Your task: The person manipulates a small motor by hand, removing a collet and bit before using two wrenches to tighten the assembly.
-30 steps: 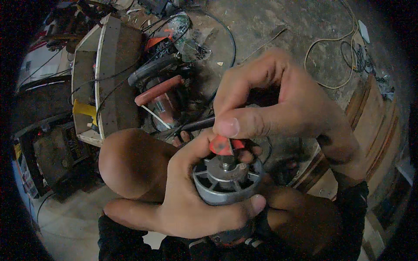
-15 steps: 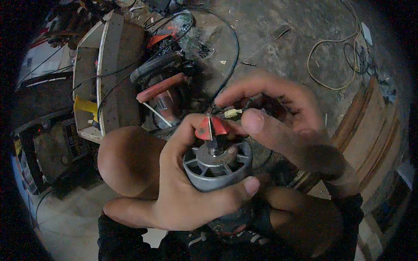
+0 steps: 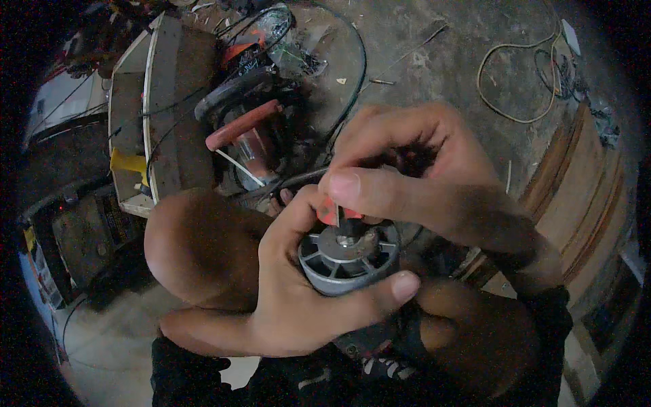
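My left hand is wrapped round the grey metal housing of a router, its thumb along the near side. The housing is round and spoked, with a hub and collet in the middle, facing up. A red router bit with a pale cutting edge stands in the collet. Above it, my right hand is closed, thumb and index finger pinched at the bit's tip. The thumb hides that tip, and anything small between the fingers cannot be seen. The router's lower body is mostly hidden below my left hand.
Beyond my left knee lies a power tool with a red handle, beside a wooden box and a yellow-handled thing. A dark cable and a tan cord lie on the floor. Wooden boards are at right.
My right hand has moved left and its thumb has closed against the index finger over the bit's tip. A small pale yellow piece seen by its fingers is now hidden. The router has shifted slightly right.
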The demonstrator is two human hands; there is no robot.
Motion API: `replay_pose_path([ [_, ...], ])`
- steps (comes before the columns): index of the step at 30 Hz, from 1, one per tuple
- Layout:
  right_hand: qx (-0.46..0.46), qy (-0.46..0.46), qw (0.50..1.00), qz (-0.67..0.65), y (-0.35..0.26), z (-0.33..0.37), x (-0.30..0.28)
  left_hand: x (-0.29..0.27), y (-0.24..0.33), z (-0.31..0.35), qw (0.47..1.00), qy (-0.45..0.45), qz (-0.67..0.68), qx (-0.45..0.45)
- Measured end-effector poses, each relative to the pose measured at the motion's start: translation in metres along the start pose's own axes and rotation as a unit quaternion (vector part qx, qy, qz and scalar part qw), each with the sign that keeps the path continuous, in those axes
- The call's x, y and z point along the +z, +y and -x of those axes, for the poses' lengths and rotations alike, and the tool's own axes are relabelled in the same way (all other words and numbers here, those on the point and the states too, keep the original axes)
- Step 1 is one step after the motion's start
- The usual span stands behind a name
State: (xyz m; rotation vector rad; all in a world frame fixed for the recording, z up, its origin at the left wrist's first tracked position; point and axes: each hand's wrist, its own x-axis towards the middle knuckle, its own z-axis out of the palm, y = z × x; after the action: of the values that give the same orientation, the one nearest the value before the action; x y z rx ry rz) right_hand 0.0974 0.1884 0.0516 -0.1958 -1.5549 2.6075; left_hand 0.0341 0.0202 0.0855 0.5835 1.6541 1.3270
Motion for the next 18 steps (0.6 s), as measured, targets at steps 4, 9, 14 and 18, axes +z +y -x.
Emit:
replay_pose_path([
  [4, 0.005, 0.019, 1.000, 0.002, 0.011, 0.019, 0.002, 0.014, -0.024, 0.013, 0.994, 0.041, 0.099, 0.020],
  [9, 0.018, 0.059, 0.998, 0.002, 0.036, 0.025, 0.002, 0.035, -0.022, 0.012, 0.937, 0.164, 0.286, -0.114],
  [14, 0.018, 0.082, 0.996, 0.010, 0.034, 0.030, -0.003, 0.037, -0.023, 0.008, 0.942, 0.143, 0.277, -0.127],
  [18, 0.002, 0.079, 0.997, 0.027, 0.036, 0.026, -0.001, 0.033, -0.018, 0.009, 0.934, 0.162, 0.274, -0.159],
])
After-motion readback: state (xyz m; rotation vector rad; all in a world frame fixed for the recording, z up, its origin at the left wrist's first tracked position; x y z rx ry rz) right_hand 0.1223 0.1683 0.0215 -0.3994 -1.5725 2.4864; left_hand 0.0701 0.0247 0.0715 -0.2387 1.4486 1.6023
